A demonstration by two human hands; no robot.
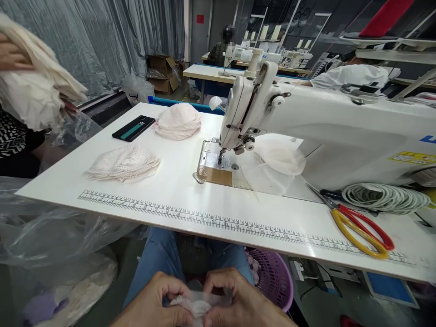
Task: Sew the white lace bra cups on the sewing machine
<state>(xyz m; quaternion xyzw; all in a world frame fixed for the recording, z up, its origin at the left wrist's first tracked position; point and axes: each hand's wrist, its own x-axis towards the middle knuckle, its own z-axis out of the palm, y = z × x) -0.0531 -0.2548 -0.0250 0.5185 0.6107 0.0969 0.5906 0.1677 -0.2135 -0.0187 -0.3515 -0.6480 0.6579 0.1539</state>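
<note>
Over my lap, below the table's front edge, my left hand and my right hand pinch a small piece of sheer white fabric between thumbs and fingers. Something pale and lacy shows within it, and its lower part is cut off by the frame. Above on the table stands a white sewing machine, its needle and presser foot over the metal plate. Sheer white round pieces lie under the machine's arm. To the left are a pile of cream lace pieces and a pile of pale pink pieces.
A black phone lies by the pink pile. Red-and-yellow-handled scissors and a coil of pale cord are at the right. A purple basket stands beneath the table. At far left, another person's hand holds cream fabric.
</note>
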